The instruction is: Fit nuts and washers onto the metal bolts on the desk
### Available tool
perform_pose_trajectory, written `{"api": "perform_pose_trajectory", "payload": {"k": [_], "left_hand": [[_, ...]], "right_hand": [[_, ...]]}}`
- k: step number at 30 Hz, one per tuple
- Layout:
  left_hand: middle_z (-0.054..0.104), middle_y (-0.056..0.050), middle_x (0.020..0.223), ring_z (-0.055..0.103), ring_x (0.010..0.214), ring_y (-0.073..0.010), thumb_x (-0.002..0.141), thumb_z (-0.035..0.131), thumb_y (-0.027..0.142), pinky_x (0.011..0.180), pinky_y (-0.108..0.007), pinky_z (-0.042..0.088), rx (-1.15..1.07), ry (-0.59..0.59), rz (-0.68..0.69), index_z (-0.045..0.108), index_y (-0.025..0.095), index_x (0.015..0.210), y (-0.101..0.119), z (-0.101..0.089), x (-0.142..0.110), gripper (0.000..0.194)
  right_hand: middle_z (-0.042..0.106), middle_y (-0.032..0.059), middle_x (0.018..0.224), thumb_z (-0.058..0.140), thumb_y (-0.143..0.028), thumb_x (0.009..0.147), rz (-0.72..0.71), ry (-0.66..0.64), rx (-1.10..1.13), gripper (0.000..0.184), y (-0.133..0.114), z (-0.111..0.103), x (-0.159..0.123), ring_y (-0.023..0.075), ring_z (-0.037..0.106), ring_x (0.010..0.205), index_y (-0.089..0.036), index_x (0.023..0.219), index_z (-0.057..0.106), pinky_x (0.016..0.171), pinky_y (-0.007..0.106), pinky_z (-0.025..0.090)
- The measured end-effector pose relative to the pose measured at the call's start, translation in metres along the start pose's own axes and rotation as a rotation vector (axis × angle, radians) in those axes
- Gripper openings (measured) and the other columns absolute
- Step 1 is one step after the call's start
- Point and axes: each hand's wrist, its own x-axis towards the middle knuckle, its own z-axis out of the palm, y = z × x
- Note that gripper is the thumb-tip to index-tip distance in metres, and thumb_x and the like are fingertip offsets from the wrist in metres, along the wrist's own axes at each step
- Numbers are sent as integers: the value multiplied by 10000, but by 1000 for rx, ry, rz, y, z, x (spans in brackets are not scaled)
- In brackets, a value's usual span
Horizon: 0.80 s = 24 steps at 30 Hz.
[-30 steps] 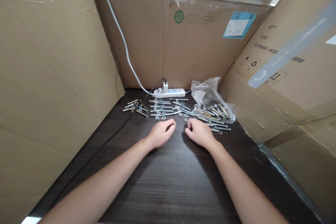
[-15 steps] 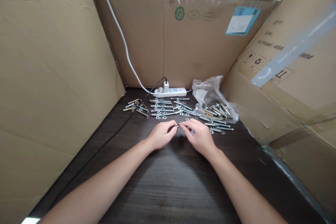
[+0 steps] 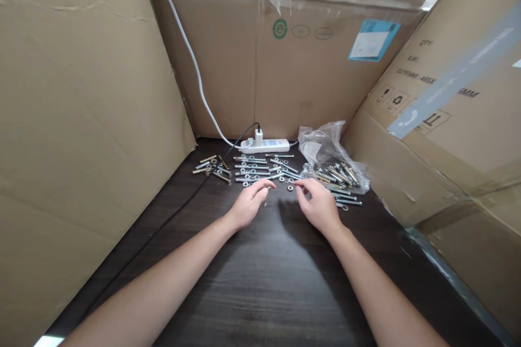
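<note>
Nut (image 3: 290,188), metal, ring-shaped, lies on the dark wood-grained table (image 3: 260,293), just beside the fingertips of the right hand (image 3: 319,206), at that hand's 10 o'clock; its fingers curl, and whether thumb and index meet cannot be told

Left hand (image 3: 248,209): thumb and fingers bent inward toward 2 o'clock; a small pale glint (image 3: 266,203) shows just below the thumb, too small to identify; whether the fingers clamp on it cannot be told

At 12 o'clock of left hand: slim silvery bolts (image 3: 257,168) in rough rows, with flat rings among them; at its 10 to 11 o'clock, a loose pile of short rods (image 3: 222,177), brassy and grey

At 1 o'clock of right hand: crinkled clear plastic bag (image 3: 319,141) with thick metal fasteners (image 3: 350,173), in or on it unclear; more long bolts near 2 to 3 o'clock

Near 12 o'clock of both hands: smooth white power strip (image 3: 274,146) before creased brown cardboard (image 3: 220,38)
</note>
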Motion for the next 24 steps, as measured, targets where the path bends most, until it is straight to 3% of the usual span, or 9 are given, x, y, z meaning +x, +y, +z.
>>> {"api": "perform_pose_trajectory", "payload": {"k": [4, 7, 11, 19, 24], "left_hand": [[463, 28, 693, 415, 647, -117, 899, 381, 292, 642, -230, 351, 72, 32, 23, 568, 171, 895, 1, 1, 1, 223], [470, 31, 715, 424, 673, -112, 898, 388, 273, 657, -224, 351, 71, 32, 39, 533, 169, 836, 0, 1, 1, 189], [491, 33, 717, 435, 664, -108, 892, 402, 280, 642, -222, 351, 113, 22, 34, 526, 171, 837, -2, 3, 1, 173], [491, 46, 645, 417, 576, -95, 858, 429, 261, 554, -211, 314, 306, -63, 35, 549, 185, 834, -1, 7, -3, 144], [523, 45, 652, 444, 570, -100, 854, 449, 283, 540, -212, 310, 381, -103, 9, 553, 201, 862, 2, 7, -4, 133]], "right_hand": [[659, 50, 914, 488, -249, 864, 100, -47, -159, 239, 18, 7, 5, 191, 603, 813, -194, 1024, 658, 730, 293, 451], [655, 60, 958, 515, -297, 857, 111, -116, -260, 259, 17, 17, 5, 210, 609, 876, -203, 1054, 655, 723, 296, 447], [655, 54, 890, 514, -257, 843, 93, -158, -282, 191, 13, 24, 6, 210, 609, 869, -201, 939, 669, 724, 298, 445], [640, 27, 826, 570, -212, 786, -19, -65, 171, 162, -6, 5, -3, 141, 549, 662, -183, 927, 645, 660, 263, 459], [634, 25, 807, 575, -192, 792, -70, -99, 284, 177, -22, 5, -9, 139, 526, 652, -188, 950, 654, 631, 264, 445]]}}
